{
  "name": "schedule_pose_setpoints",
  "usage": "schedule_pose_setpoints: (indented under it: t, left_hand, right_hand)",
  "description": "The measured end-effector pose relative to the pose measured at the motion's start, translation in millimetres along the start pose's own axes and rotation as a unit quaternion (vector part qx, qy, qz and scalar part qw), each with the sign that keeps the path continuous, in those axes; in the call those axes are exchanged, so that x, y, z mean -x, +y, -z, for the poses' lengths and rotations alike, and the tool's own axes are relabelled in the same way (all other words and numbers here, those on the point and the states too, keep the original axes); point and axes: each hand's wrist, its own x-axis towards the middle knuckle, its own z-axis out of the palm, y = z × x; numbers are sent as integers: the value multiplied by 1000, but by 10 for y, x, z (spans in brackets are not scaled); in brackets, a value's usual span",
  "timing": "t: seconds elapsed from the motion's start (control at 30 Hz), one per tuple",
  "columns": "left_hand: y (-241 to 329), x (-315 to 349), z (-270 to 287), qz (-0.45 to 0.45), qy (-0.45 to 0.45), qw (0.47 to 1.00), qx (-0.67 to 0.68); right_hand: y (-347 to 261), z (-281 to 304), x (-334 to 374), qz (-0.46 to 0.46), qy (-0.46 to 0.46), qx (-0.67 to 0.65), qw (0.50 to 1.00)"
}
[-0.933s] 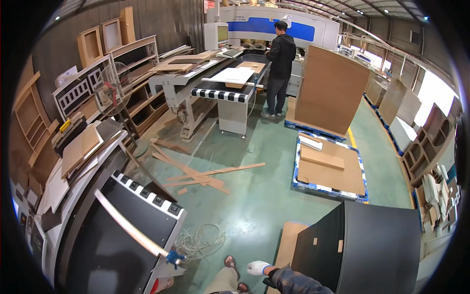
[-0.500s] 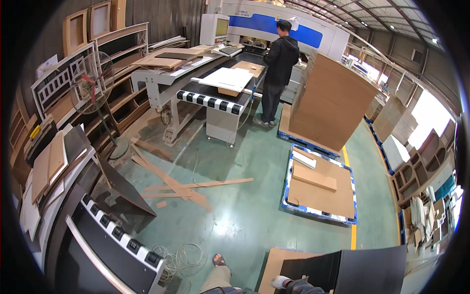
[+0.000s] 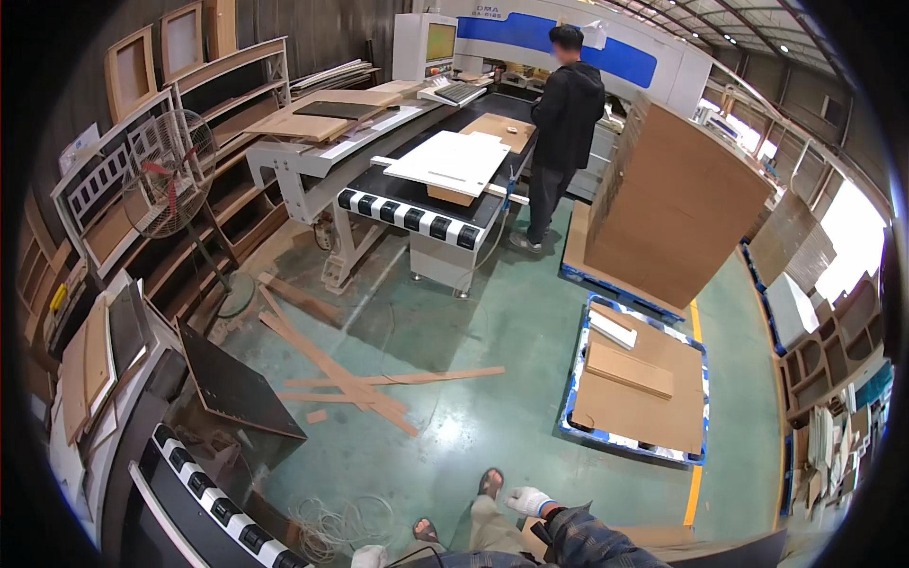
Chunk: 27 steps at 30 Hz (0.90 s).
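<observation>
My right hand [image 3: 528, 501], in a white glove, hangs in front of my body beside my feet. Its fingers are loosely bent, and I see nothing in them. Only the top of my left hand [image 3: 370, 557], also gloved, shows at the lower edge. Its fingers are hidden, near a thin dark cord. Just beyond my right sleeve, part of a brown board [image 3: 536, 540] shows, mostly covered by my arm. A dark panel [image 3: 734, 549] lies low at the right edge of the view.
A person [image 3: 566, 123] stands at a machine table [image 3: 407, 216] carrying white panels [image 3: 450, 161]. Boards lie on a blue-and-white pallet [image 3: 703, 407] at right, before a tall brown stack [image 3: 677, 208]. Loose strips [image 3: 346, 374], coiled cable [image 3: 331, 525] and a fan [image 3: 170, 175] are to the left.
My right hand has left the dark panel and swung inward and up. The panel has mostly dropped out of view. My left hand and second foot have come into sight.
</observation>
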Motion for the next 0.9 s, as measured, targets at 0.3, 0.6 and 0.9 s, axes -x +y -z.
schedule_pose_setpoints:
  t: [0.3, 0.6, 0.9]
  left_hand:
    - [-247, -930, -367, 114, -66, 990, 44]
    - [1047, -1702, 384, 53, -13, 997, 57]
    - [1289, -2468, 644, 151, -51, 985, -69]
  right_hand:
    - [1485, 779, -1258, -106, 29, -42, 993]
    - [1573, 1893, -1836, -142, 16, -33, 989]
    - [105, 2767, -2579, 63, 98, 61, 991]
